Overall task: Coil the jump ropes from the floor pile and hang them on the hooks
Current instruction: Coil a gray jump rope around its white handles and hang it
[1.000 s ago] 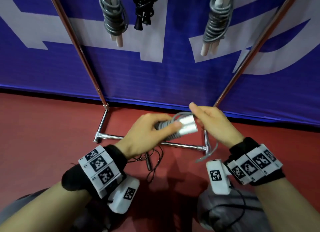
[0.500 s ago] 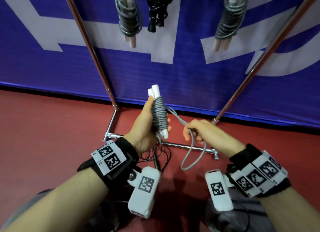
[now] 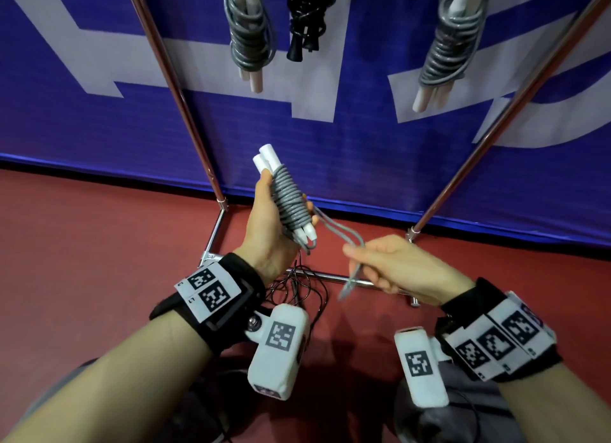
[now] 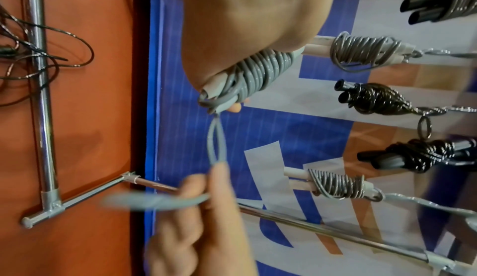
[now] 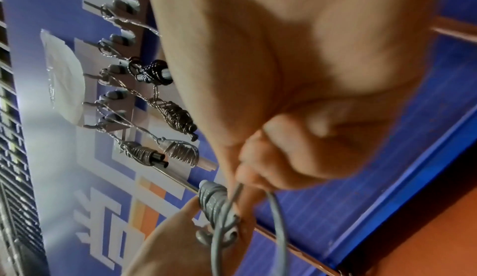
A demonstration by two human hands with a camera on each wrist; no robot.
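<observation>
Left hand wrapped round grey rope, white handles side by side, cord wound tight about them, bundle near upright above red floor. Right hand pinching loose cord tail, doubled strand running from bundle's lower end to fingers, end loop blurred below. Thin black rope lying tangled on floor by rack foot. Coiled ropes hanging above against blue banner, grey and black.
</observation>
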